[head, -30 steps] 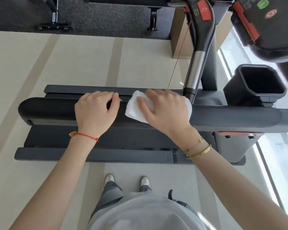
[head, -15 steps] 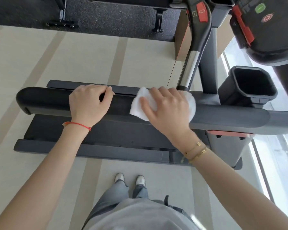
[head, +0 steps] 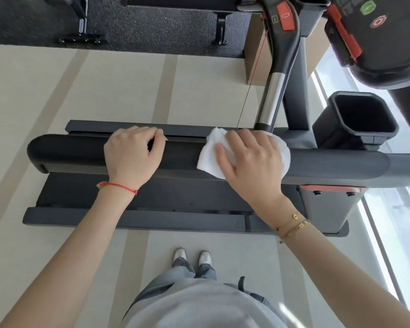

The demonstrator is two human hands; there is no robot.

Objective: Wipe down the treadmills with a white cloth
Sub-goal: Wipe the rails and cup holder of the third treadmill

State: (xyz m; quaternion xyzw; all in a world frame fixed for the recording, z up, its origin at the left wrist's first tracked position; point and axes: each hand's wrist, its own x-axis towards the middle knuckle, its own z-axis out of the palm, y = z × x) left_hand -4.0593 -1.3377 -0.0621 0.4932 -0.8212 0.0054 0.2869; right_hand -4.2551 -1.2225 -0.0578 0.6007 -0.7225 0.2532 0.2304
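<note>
Floor (head: 118,91): pale beige, matte, with darker stripes running near to far. Far edge gives way to dark speckled rubber matting (head: 152,27) carrying black equipment feet. Bright window glass along the right.

Treadmill (head: 152,197) lies left to right across my view, dark grey. Its near handrail (head: 81,153) is a thick rounded bar, smooth and matte, blunt-ended at left. Below it, the flat black belt deck and a long grey side rail.

Left hand (head: 134,157): wrapped over the handrail, fingers curled round its far side, gripping the bare bar. Red string bracelet (head: 118,185) at the wrist.

Right hand (head: 251,162): palm down, fingers spread flat, pressing the white cloth (head: 211,157) onto the handrail; not closed around it. Cloth is soft, bunched, showing at left and right of the hand. Two gold bracelets (head: 292,227) at that wrist.

Just beyond the cloth, a chrome-and-black upright handle (head: 273,91) with a red pad. Right of it, a squarish black plastic cup holder (head: 355,119), hollow. Console (head: 376,39) far right, glossy black.
</note>
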